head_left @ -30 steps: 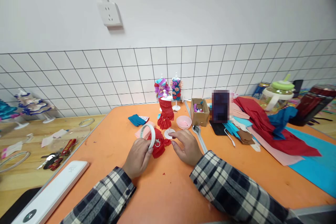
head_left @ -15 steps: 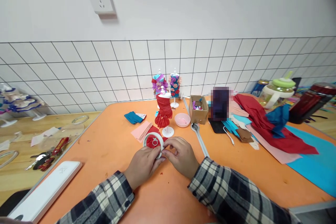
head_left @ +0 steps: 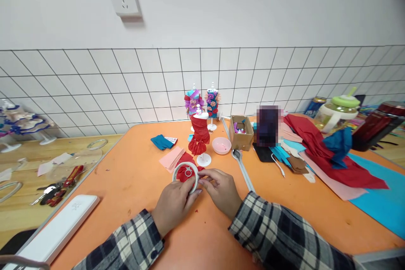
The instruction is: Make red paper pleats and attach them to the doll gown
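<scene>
A: Where is the roll of tape (head_left: 195, 176)?

B: Up off the counter (head_left: 139, 190), it seems, around its middle, well in from the left edge. It's tilted, so you look through the ring onto a red crinkled sheet (head_left: 189, 158).

A: And the hands?

B: Close together at the roll. The left hand (head_left: 174, 203) is clamped on the near side of the ring, thumb along the band. The right hand (head_left: 223, 190) comes from the other side, thumb and forefinger bunched at the ring's right edge. Whether they pinch a tape end or merely rest there, I can't tell; the fingers hide it.

A: How would you expect it to handle?

B: Light, I'd judge, and fairly stiff around the core, so a firm grip shouldn't hurt it. Not slippery either. Any loose strip would be the delicate part: thin, soft, apt to cling or crease.

A: Best hold?

B: Across the band, thumb outside and fingers through the hole, leaving the opposite rim free for fingertips.

A: What stands nearby?

B: Toward the far edge, a mini mannequin in a red dress (head_left: 199, 133), with a pink bowl (head_left: 221, 147) just right of it. Pink sheets (head_left: 171, 158) lie to the roll's upper left.
</scene>
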Demonstrator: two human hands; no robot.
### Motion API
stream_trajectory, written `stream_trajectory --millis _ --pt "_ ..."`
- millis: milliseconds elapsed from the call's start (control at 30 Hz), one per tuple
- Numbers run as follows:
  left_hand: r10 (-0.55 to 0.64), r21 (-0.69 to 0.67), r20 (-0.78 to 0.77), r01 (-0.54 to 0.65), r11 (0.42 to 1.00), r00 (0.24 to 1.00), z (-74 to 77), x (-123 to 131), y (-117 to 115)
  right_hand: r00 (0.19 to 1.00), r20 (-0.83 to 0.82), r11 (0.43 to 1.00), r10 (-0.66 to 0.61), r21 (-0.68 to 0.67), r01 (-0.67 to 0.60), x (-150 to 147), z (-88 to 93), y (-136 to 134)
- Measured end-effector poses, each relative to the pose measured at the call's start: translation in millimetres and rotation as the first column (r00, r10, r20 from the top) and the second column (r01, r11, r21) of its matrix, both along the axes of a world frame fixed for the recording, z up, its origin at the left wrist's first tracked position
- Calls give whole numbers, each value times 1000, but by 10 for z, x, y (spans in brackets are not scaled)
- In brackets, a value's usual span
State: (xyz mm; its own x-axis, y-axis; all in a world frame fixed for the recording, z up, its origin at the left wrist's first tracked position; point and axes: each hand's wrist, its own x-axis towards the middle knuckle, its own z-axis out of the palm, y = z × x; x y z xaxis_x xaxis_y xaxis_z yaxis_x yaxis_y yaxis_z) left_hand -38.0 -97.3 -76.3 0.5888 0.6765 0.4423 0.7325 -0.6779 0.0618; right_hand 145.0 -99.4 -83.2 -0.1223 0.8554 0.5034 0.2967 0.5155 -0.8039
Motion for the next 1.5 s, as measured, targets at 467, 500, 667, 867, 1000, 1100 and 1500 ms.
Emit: stream_trajectory --millis 467,500,667,867,1000,1100,1500 --pt "-58 -35 -110 55 998 992 -29 1 9 981 194 999 3 -32 4 40 -2 82" --pt "-55 -35 -106 52 998 993 -28 3 4 974 225 1000 8 -3 -8 49 -3 81" --pt "10 -68 -72 -15 998 997 -6 -7 10 956 293 997 -14 75 -8 73 -14 77" --pt "-6 -58 13 7 998 1000 145 -48 43 976 206 988 -72 151 41 108 3 67" --pt "-82 -107 71 89 990 994 259 -84 7 992 21 980 -122 163 117 201 62 95" --pt "-112 -120 139 129 984 984 293 -128 -10 990 -56 980 -130 147 137 290 112 115" --pt "25 -92 212 -6 996 977 299 -183 63 934 -23 917 -358 181 356 613 142 188"
